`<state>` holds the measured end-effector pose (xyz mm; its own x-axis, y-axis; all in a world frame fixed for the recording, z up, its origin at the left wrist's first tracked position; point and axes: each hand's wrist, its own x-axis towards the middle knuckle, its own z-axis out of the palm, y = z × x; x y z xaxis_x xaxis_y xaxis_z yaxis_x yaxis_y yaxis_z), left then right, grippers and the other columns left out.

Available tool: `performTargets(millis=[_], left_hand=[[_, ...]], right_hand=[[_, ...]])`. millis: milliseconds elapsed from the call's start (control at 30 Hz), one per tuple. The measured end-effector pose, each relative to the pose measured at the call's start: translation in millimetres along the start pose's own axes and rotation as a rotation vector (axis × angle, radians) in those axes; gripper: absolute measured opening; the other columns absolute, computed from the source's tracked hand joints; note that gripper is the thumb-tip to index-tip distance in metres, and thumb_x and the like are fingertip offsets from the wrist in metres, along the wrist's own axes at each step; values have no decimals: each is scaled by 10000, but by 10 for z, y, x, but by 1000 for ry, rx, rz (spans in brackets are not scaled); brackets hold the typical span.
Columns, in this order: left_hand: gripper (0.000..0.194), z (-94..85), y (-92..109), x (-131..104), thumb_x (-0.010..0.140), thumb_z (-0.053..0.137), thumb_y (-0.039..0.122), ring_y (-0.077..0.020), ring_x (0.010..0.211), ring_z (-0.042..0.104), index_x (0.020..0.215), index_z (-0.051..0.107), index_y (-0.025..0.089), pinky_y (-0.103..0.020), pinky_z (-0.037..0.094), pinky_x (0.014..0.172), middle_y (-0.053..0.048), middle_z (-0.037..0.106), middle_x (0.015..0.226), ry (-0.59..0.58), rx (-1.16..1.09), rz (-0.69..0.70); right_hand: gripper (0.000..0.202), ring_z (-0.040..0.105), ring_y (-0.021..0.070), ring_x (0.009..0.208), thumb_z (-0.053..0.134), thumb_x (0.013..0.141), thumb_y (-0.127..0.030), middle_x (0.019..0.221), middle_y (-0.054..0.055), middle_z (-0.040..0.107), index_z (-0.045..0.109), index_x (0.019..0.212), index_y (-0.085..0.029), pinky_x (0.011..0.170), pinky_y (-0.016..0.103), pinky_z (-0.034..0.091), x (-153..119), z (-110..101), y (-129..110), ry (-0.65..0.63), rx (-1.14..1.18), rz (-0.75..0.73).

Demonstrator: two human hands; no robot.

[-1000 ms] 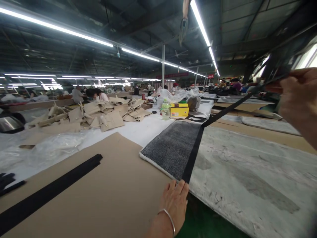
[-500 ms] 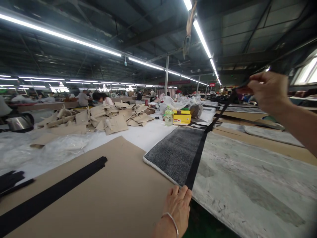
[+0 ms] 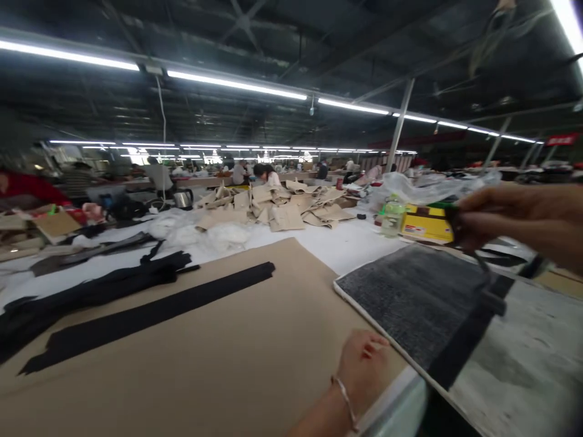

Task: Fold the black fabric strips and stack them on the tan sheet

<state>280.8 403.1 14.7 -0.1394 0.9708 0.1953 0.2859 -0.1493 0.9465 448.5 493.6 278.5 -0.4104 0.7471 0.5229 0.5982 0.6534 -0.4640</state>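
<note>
My left hand (image 3: 364, 361), with a bracelet at the wrist, is over the brown sheet (image 3: 255, 340) beside the board's near edge. Its fingers are curled in, and nothing shows in them. Across the grey board (image 3: 410, 291) runs a black strip (image 3: 460, 352), flat at the near edge. Above the board my right hand (image 3: 514, 221), smeared by motion, is closed on a dark, thin piece whose curved lower part (image 3: 487, 282) hangs over the strip. I cannot make out what that piece is. Another black strip (image 3: 182, 309) lies on the brown sheet.
Dark cloth strips (image 3: 113, 279) are heaped at the left. Farther back are a pile of beige pieces (image 3: 286, 209), clear plastic (image 3: 218, 237), a kettle (image 3: 183, 198), a bottle (image 3: 392, 215) and a yellow box (image 3: 421, 224). Several people are in the background.
The view has swung left. My left hand has come off the strip's near end onto the brown sheet. My right hand, earlier raised with the strip's far end, is now lower and nearer.
</note>
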Motion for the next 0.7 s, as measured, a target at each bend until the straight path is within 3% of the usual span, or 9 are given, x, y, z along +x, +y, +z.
performTargets(millis=[33,100,200,267,333,433,600,700], left_hand=[[224,-218,39,-65,820,507,252,-210,866,603,965,634,138,-321,483,760,-113,647,982,55,-47,-21],[241,-703,168,-278,859,488,330,-201,903,590,995,586,157,-310,463,798,-95,638,984,171,-127,-20],[301,-1396,430,-737,864,545,462,-183,900,562,994,536,190,-283,435,780,-66,613,978,365,-271,-11],[330,-1731,579,-1060,837,606,486,-176,885,553,967,532,193,-277,425,772,-57,604,954,443,-341,0],[350,-1961,648,-1334,796,673,463,-169,863,547,957,531,188,-271,422,756,-47,594,921,524,-364,-18],[338,-2213,587,-1639,717,749,359,-154,817,537,902,534,174,-261,421,739,-30,584,859,699,-356,-61],[204,-2552,383,-2057,700,700,276,-119,685,477,736,535,161,-241,388,651,8,548,704,834,-358,-43],[204,-2688,323,-2289,720,692,284,-113,665,454,715,531,160,-237,371,627,20,527,675,892,-336,-53]], right_hand=[[443,626,113,614,598,840,-545,702,38,674,680,983,-134,595,267,470,-71,217,-167,-161,102,-63],[323,574,112,559,575,883,-473,652,4,632,666,928,-167,525,243,431,-214,669,-532,-335,224,-194],[190,522,122,575,531,867,-342,653,-16,600,640,826,-192,518,238,378,-413,1350,-1060,-456,258,-299],[155,526,134,616,499,846,-281,690,-12,605,625,805,-202,561,248,373,-551,1756,-1362,-467,229,-371],[150,545,149,674,470,841,-251,753,-2,617,609,804,-209,613,263,378,-695,2102,-1626,-479,228,-442],[140,555,171,747,456,838,-247,799,11,610,584,794,-213,662,283,381,-909,2503,-1978,-549,289,-529],[171,550,194,822,437,872,-282,834,26,591,578,808,-211,736,324,405,-1196,2900,-2450,-652,416,-600],[159,547,210,916,480,858,-309,972,46,602,591,921,-215,812,358,419,-1296,3092,-2604,-649,522,-554]])
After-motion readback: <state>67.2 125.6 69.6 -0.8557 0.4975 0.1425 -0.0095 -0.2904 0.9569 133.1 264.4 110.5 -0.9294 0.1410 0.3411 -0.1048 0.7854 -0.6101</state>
